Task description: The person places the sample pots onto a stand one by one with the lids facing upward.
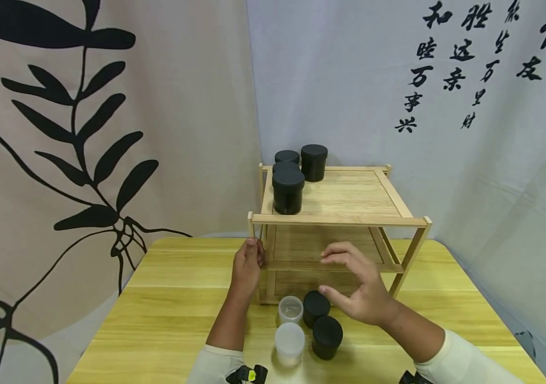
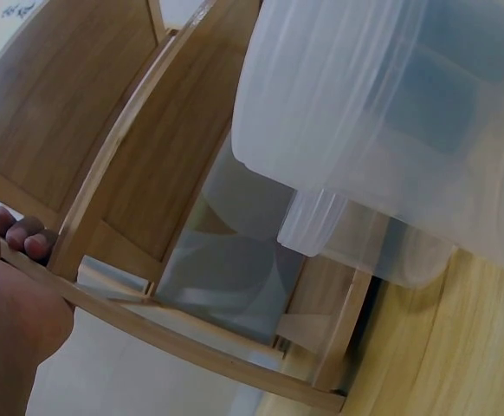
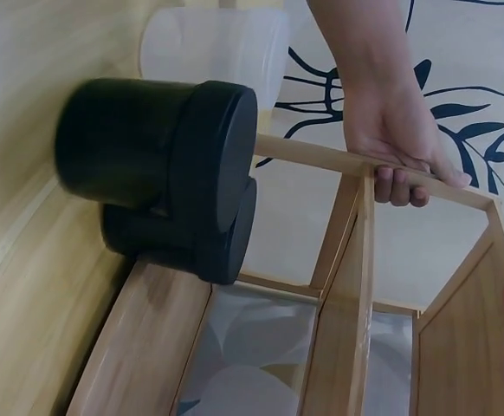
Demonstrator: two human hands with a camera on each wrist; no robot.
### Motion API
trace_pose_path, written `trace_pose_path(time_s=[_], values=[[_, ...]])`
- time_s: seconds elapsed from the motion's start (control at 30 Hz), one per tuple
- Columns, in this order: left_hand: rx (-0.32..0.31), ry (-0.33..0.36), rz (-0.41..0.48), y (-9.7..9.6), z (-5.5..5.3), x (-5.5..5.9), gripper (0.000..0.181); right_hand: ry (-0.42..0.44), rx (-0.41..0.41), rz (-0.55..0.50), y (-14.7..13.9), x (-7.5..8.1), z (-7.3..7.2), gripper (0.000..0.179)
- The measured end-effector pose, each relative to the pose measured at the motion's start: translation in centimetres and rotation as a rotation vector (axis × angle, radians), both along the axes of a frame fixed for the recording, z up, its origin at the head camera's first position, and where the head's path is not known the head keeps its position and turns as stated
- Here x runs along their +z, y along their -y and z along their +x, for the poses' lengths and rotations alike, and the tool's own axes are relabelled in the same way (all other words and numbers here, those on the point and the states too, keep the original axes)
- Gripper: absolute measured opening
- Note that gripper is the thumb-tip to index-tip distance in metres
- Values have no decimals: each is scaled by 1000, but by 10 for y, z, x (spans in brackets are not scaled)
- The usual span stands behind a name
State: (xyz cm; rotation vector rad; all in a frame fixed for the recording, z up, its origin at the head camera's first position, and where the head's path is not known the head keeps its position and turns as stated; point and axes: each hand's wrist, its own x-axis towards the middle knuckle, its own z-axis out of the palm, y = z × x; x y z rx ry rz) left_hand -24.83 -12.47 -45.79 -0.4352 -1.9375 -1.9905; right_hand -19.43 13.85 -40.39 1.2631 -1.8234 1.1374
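Note:
A three-tier wooden shelf [image 1: 345, 194] stands on the table. My left hand [image 1: 248, 262] grips its front left post between the top and middle tiers; the left wrist view shows the fingers curled round the post [image 2: 183, 342]. My right hand [image 1: 364, 290] is in front of the middle tier, thumb and fingers spread apart with nothing between them. Below it, two black lidded jars [image 1: 327, 337] stand on the table. Beside them are two translucent jars [image 1: 289, 344], one behind the other. Several black jars [image 1: 288, 192] sit at the left of the top tier.
The wooden table [image 1: 167, 320] has rounded back corners. Behind it hangs a pale curtain [image 1: 196, 133] with black plant prints at the left and black lettering at the right. The bottom tier [image 1: 297, 282] sits close behind the front jars.

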Motion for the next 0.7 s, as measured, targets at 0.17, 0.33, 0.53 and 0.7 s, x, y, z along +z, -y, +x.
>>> trace_pose_path(time_s=[0.17, 0.33, 0.53, 0.7], values=[[-1, -3, 0, 0, 0, 0, 69, 44, 69, 95, -4, -6, -1, 31], [3, -2, 2, -1, -1, 1, 63, 102, 59, 168, -7, -10, 0, 42], [0, -13, 0, 0, 0, 1, 64, 165, 40, 240, -10, -13, 2, 41], [-5, -12, 1, -1, 0, 0, 70, 204, 30, 278, -11, -20, 3, 32]])
